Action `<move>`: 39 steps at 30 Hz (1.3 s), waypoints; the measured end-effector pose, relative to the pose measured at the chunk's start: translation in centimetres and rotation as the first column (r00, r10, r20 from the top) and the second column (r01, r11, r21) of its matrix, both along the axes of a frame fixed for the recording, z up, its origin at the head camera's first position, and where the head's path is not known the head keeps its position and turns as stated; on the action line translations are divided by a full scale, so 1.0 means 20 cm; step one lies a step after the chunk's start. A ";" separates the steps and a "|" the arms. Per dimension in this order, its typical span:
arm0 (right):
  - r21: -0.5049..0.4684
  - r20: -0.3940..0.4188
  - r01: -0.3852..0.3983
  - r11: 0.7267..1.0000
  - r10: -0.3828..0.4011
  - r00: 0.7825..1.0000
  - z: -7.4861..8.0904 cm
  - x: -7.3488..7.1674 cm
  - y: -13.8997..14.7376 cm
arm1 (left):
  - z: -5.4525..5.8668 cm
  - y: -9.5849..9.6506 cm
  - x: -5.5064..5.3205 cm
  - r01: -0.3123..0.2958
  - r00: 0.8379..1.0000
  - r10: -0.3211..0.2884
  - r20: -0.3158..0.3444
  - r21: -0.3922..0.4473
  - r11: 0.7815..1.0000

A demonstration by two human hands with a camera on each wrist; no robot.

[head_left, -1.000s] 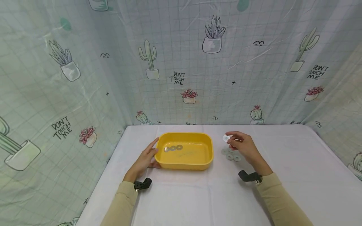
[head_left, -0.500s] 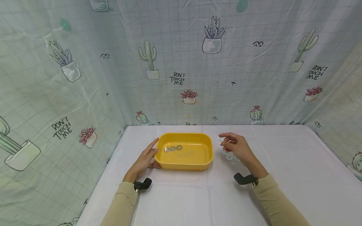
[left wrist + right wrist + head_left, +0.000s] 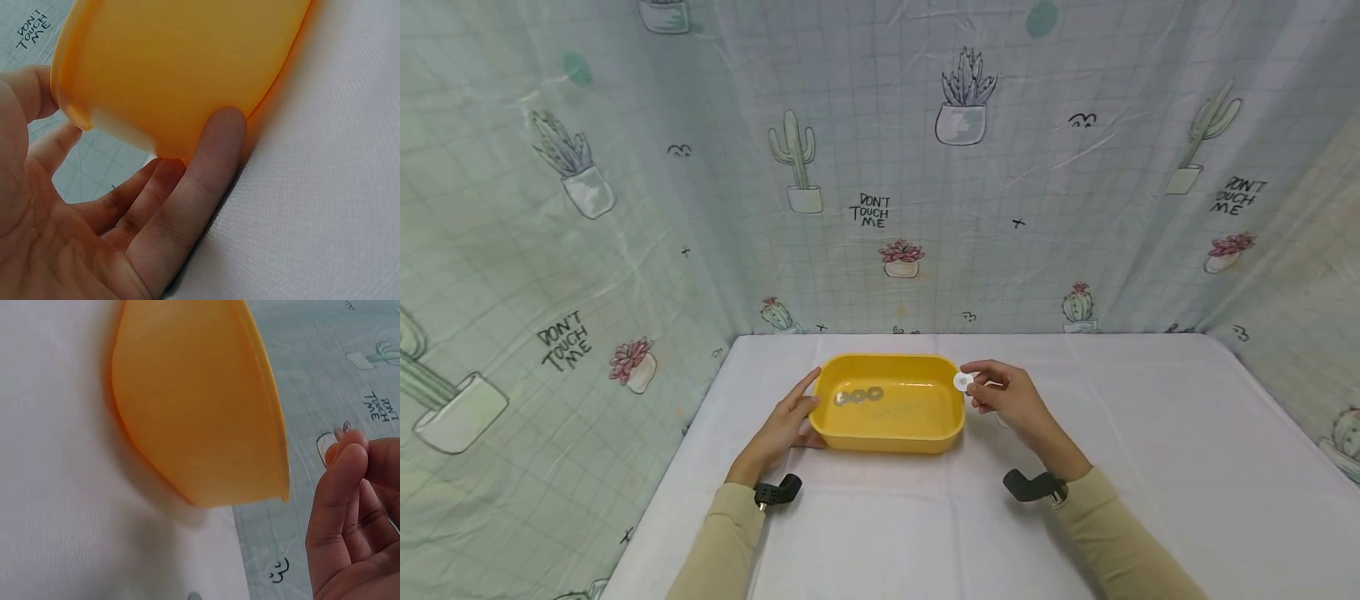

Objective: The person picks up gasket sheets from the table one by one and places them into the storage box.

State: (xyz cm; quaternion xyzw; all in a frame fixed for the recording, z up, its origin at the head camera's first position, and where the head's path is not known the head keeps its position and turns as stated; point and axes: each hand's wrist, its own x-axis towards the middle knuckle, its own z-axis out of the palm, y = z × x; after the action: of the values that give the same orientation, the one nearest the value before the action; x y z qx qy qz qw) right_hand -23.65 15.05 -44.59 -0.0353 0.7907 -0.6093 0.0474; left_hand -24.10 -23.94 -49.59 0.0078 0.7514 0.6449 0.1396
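In the head view, a yellow tray (image 3: pixel 887 444) lies on the white-covered table. My left hand (image 3: pixel 781 425) holds its left end, fingers spread along the outer wall; the left wrist view shows fingertips against the yellow plastic. Three translucent washers (image 3: pixel 858 396) lie in a row inside the tray on its left half. Between thumb and fingertips, my right hand (image 3: pixel 1011 400) pinches a white washer (image 3: pixel 963 382), held up at the tray's right rim. From the right wrist the washer is hidden behind the fingertips (image 3: pixel 353 459).
On the table, a pale washer (image 3: pixel 1002 422) peeks out beneath the right hand, which covers that spot. A cloth printed with cacti (image 3: pixel 902 258) hangs behind and beside the table (image 3: pixel 880 525). Both wrists carry black camera mounts (image 3: pixel 1033 486).
My right hand has carried the pinched washer left, from above the loose washers to the tray's right rim. The left hand and tray have stayed put.
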 end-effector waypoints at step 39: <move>-0.204 0.077 0.042 0.978 -0.026 0.997 0.05 -0.08 -0.46 | 0.00 0.01 0.01 -0.007 1.000 0.007 -0.014 -0.010 1.000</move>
State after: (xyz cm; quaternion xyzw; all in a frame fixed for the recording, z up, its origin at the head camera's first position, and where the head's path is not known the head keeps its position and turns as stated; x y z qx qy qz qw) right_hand -25.21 5.89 -43.61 -0.0040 0.7217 -0.6894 0.0624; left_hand -23.98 -23.70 -49.58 0.0090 0.7555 0.6416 0.1322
